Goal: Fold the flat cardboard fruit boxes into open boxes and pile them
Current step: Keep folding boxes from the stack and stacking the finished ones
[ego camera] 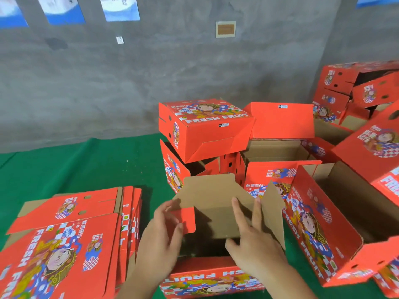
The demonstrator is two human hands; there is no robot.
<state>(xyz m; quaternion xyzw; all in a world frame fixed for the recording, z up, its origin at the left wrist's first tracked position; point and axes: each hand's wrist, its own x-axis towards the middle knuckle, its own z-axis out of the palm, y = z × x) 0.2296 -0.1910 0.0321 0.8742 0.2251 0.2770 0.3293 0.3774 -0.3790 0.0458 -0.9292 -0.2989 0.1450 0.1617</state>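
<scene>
Front and centre in the head view, a half-formed box (216,234) sits on the green bench (75,169), right against the person, mouth up, brown inside showing. Left hand (164,231) pinches the small red side flap (183,221), thumb on one face, fingers on the other. Right hand (252,238) is inside the box, fingers straight and spread against the brown far panel (216,197), gripping nothing. Right brown flap (273,210) stands up, not tucked. Step in hand, as I read it: squaring the walls and folding end flaps in. Next move likely calls for pushing the red flap inward under the far panel, then bringing the right flap in too, keeping corners square so the tabs lock; whether the bottom is already locked, can't tell, it's in shadow. Then it goes on the pile. Flat blanks stack (64,234) lies just left, touching nothing in hand, plenty left. Finished boxes: closed-looking one (205,128) atop another behind, open box (336,212) just right, more stacked far right (356,91). Obstruction: the right-hand open box crowds the right flap, little swing room; the pile behind looks loose and tilted, so it could slide when the next box lands.
</scene>
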